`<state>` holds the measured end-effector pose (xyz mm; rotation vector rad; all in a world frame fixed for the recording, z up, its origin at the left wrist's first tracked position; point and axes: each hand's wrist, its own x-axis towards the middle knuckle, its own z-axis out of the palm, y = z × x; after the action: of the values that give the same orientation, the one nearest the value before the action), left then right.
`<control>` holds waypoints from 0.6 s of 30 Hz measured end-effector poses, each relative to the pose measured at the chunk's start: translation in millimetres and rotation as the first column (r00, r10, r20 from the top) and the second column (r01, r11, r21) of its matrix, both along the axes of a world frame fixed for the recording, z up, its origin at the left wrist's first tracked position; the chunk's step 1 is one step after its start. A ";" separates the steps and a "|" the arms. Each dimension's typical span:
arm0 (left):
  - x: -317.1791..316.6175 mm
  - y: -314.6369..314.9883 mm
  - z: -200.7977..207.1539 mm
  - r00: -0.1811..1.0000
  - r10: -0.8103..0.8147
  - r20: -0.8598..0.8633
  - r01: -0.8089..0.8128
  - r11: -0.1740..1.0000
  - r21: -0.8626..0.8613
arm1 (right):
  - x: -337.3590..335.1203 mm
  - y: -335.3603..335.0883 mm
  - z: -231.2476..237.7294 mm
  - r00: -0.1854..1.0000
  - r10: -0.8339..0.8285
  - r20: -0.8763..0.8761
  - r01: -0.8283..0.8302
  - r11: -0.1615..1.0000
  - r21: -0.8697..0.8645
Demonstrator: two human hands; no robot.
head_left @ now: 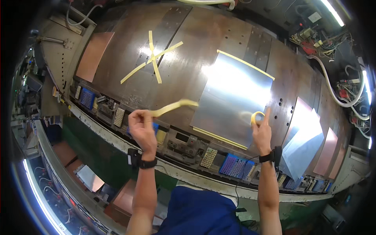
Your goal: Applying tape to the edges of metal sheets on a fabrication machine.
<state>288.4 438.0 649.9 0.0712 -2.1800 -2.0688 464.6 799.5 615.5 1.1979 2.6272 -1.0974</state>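
Note:
My left hand (141, 127) pinches one end of a strip of yellow masking tape (168, 108). The strip's free end reaches right, to the left edge of a shiny metal sheet (231, 102). Over that sheet's lower right part, my right hand (261, 135) grips a roll of yellow masking tape (253, 116), with one finger pointing up past it. A yellow tape strip (246, 64) runs along the sheet's far edge, and another tape strip (219, 138) along its near edge. Both wrists wear black bands with small devices.
Crossed yellow tape strips (152, 58) lie on the metal bed (188, 70) at left. A copper-coloured sheet (94, 56) is at far left; overlapping silvery sheets (303, 141) rest at right. Blue and purple racks (237, 166) line the near edge. A pale hose (327, 78) hangs at right.

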 end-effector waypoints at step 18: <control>46.2 3.1 -93.2 0.873 -0.131 0.469 0.177 0.983 -0.055 | -177.0 12.6 -41.0 0.853 0.145 -0.501 -0.289 0.931 -0.222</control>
<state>334.6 441.0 556.8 0.4427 -2.6344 -2.2064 287.6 812.0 574.6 0.6017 2.6881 -1.8449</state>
